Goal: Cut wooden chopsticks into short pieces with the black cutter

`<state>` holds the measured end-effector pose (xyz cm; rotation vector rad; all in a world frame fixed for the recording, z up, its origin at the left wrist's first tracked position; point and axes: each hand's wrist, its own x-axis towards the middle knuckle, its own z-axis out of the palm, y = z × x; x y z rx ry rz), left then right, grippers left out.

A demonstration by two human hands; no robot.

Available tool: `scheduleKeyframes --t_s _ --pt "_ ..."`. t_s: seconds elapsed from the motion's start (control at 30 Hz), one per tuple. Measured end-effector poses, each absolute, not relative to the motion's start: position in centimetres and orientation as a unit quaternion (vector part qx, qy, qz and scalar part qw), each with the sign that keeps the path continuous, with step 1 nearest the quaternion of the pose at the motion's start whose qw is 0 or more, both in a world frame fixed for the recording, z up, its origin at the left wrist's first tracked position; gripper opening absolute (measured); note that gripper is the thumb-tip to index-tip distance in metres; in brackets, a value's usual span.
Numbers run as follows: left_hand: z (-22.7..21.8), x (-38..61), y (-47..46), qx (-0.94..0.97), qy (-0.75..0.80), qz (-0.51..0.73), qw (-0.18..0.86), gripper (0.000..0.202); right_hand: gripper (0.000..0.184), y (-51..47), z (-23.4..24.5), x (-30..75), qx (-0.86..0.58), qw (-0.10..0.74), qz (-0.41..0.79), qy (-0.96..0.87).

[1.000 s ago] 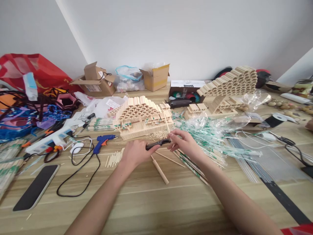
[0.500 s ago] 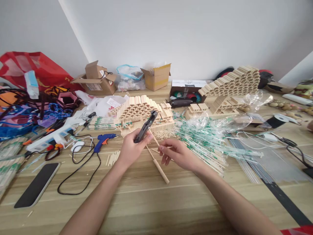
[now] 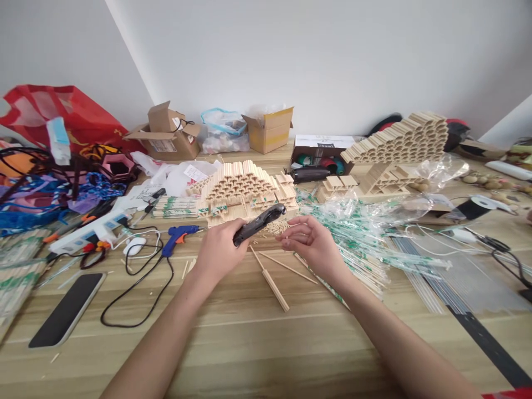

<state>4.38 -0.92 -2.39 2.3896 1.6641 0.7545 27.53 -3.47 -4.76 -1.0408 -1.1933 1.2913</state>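
My left hand (image 3: 220, 249) is closed around a black pliers-like hand tool (image 3: 260, 223), its head pointing up and to the right. Facing it, my right hand (image 3: 313, 246) hovers with loosely curled fingers, thumb and fingertips apart; I see nothing between them. Below the hands, a small bundle of wooden sticks (image 3: 275, 290) lies on the table with one thin stick jutting from its far end. A single stick (image 3: 291, 267) lies beside it. Short cut pieces (image 3: 276, 227) are heaped behind the tool, before a stacked stick structure (image 3: 236, 185).
A blue glue gun (image 3: 177, 238) with a looped black cord and a phone (image 3: 66, 310) lie left. Plastic-wrapped sticks (image 3: 361, 238) spread right. Behind stand a larger stick structure (image 3: 399, 138) and cardboard boxes (image 3: 268, 130). A power strip (image 3: 91, 233) sits at left.
The stick between my hands is no longer seen there. My left hand has tipped the tool down to the right. My right hand has lifted slightly and loosened its fingers.
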Motion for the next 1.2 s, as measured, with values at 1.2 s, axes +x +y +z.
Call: scheduleKeyframes --t_s 1.2 --pt "-3.7 5.9 -1.6 0.831 0.534 0.152 -0.02 0.031 0.043 -3.4 -3.3 28.0 -0.456 0.539 0.533 -0.468"
